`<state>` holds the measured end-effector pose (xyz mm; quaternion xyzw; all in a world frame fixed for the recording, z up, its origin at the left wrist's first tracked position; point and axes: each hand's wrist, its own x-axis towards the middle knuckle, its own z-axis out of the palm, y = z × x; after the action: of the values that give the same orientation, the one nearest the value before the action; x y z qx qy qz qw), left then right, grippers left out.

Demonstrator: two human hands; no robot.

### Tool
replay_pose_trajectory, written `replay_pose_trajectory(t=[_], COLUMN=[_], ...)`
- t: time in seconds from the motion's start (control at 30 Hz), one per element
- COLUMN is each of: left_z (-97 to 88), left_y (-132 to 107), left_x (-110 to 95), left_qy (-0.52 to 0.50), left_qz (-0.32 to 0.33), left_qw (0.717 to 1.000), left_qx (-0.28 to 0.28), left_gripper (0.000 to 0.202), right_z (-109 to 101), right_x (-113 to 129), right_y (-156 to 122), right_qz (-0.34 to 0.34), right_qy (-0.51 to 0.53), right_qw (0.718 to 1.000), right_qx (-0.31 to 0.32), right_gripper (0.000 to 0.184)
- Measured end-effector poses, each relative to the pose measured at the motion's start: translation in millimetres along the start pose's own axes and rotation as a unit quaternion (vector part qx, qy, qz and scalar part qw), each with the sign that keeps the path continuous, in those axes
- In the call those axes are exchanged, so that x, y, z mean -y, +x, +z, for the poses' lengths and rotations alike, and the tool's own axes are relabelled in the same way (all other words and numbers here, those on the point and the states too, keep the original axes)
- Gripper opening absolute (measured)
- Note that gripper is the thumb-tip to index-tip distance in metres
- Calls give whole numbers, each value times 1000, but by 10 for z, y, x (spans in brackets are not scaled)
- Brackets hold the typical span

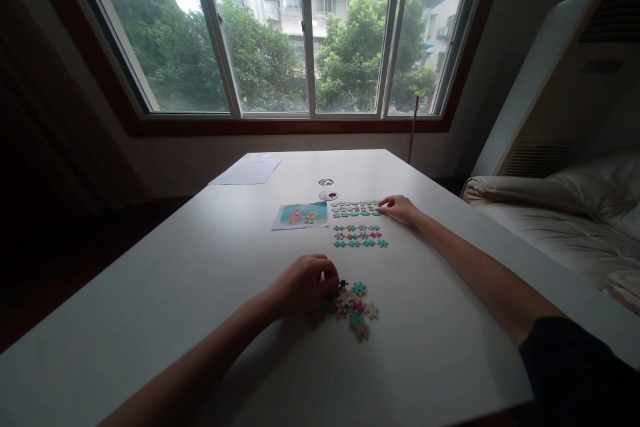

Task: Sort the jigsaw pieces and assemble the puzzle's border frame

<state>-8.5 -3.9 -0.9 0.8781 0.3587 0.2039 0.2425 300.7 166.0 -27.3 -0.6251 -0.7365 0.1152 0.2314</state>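
Observation:
On the white table, a loose pile of jigsaw puzzle pieces [346, 299] lies close to me, some showing teal or pink, others their plain beige backs. My left hand [306, 283] rests at the left edge of this pile with its fingers curled in; the fingertips are partly hidden, so what they hold cannot be made out. Farther off, my right hand [399, 207] pinches a small puzzle piece [380, 211] at the right end of the upper rows of pieces [354, 209]. Below them are more rows of teal and pink pieces [357, 236], spaced slightly apart.
A cartoon reference picture [303, 215] lies left of the rows. Two small round items [328, 195] sit behind it, and white paper sheets [245, 170] lie at the far left corner. Beyond the table are a window [307, 116] and, to the right, a bed or sofa [550, 213].

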Motion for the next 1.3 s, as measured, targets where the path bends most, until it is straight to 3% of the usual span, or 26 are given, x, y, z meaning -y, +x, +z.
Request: replay_pose_trajectory(t=[0.27,0.6,0.8,0.93,1.03,1.17,1.3], left_z=[14,-3,11,30,34,52,74], left_y=[13,50,90,126,137,141,152], left_x=[66,42,77,105,64,-64,-146], left_qy=[3,-48,-124,-175,-186,-181,-178], left_qz=[0,-54,-86,-98,-102,-94,-89], left_qw=[999,995,985,974,969,970,970], left_qx=[-38,-75,-86,-107,-125,-137,-139], left_gripper=[15,20,27,28,28,28,28], right_z=[-8,37,-9,11,29,18,24], right_x=[7,1,130,477,810,1095,1140], right_y=[6,-38,-139,-417,-791,-1276,-1441], right_qz=[-13,-56,-91,-146,-236,-233,-193], right_qy=[7,32,47,77,151,230,278], right_qw=[1000,998,994,984,960,942,938], right_qx=[3,11,-47,-65,-23,73,74], right_gripper=[32,29,30,29,24,24,27])
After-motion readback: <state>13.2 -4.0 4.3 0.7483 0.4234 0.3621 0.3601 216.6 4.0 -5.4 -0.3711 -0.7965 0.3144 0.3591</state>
